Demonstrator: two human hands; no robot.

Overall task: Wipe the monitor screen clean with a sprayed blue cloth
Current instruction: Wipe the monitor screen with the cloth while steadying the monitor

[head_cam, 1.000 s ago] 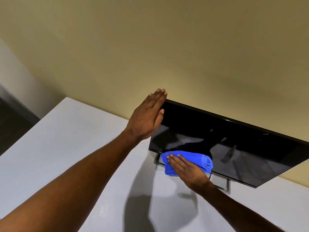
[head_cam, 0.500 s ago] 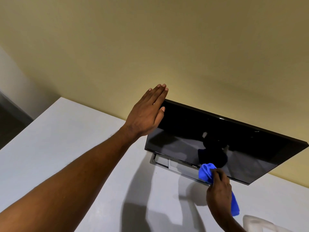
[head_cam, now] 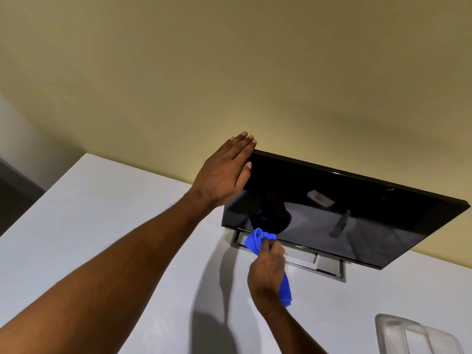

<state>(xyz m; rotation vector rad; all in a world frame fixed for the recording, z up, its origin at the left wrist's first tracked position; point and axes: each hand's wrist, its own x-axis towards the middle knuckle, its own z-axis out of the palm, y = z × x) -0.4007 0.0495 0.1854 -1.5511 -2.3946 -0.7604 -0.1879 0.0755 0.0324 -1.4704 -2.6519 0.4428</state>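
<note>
two hands at work, both taken relative to the dell monitor point(head_cam: 339, 213), which stands on its grey stand point(head_cam: 329, 267) on the white worktop point(head_cam: 107, 221), close to the yellow wall point(head_cam: 229, 72) behind it.

left hand point(head_cam: 224, 172): flat, fingers straight and pressed side by side, laid against the monitor's upper left corner with the fingertips reaching over its top edge. it grips nothing. judged purpose: brace the panel so it does not tip or swivel under wiping pressure.

right hand point(head_cam: 267, 272): below the monitor's lower left edge, grip closed around the bunched blue cloth point(head_cam: 256, 241). a wad of cloth sticks out above the fingers and meets the bottom bezel just left of the logo; a tail hangs out under the palm. bunching likely gives a firm pad for working the narrow edge strip.

screen is dark and glossy, showing reflections of the arm and a bottle shape; cannot tell if any smears remain. judged stage: wiping along the bottom edge.

risk, as a judgement: hard pressure low on the panel could rock the stand, hence the steadying hand at the top.

clear plastic container point(head_cam: 413, 335) sits on the worktop well below the monitor's right half, untouched.
</note>
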